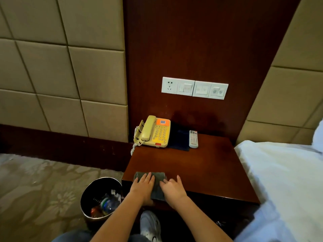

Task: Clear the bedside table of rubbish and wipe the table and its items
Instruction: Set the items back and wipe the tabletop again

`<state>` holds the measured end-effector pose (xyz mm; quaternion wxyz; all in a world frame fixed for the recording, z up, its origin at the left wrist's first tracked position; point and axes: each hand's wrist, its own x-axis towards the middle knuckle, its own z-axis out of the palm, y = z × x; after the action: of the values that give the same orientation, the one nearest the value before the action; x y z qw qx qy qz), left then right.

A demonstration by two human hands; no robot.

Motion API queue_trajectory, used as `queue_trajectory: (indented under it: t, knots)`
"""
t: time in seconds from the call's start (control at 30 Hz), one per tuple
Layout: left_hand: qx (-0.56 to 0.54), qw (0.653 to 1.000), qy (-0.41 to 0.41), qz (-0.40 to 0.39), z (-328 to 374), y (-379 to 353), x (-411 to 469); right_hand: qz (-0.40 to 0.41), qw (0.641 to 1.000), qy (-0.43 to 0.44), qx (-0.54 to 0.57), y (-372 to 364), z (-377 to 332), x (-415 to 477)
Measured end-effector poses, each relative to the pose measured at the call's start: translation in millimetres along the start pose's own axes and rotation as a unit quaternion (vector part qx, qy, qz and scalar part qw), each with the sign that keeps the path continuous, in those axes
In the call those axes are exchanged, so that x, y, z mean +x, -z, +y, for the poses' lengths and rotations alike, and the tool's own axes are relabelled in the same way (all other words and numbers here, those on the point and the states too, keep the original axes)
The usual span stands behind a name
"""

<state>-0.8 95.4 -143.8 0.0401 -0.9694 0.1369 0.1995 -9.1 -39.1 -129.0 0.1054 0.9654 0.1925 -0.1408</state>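
You're seeing tabletop (201, 165) w/ phone (154, 132), dark folder (180, 138) & remote (193, 139) sitting at back, grey cloth (157, 175) lying over front edge.

Grey cloth (158, 177), yellow telephone (158, 134)

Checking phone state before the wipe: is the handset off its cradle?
No, the handset lies seated in place along the left side of the yellow phone.
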Motion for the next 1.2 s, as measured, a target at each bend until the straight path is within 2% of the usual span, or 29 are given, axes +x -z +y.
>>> queue_trajectory:
  t: [0.33, 0.57, 1.03, 1.2]
  knots:
    - [0.006, 1.000, 0.005, -0.015, 9, 0, 14, -0.038, 0.998, -0.044, -0.019, -10, 11, 5]
    - [-0.045, 0.998, 0.010, 0.043, 10, -3, 36, -0.042, 0.997, -0.062, 0.028, -10, 23, 21]
    - [-0.047, 0.997, 0.018, 0.050, -1, 8, 76, -0.066, 0.995, -0.076, 0.008, 5, 40, 62]
    - [-0.042, 0.990, 0.000, 0.132, 7, 1, 51, -0.044, 0.997, -0.062, 0.031, 0, 39, 50]
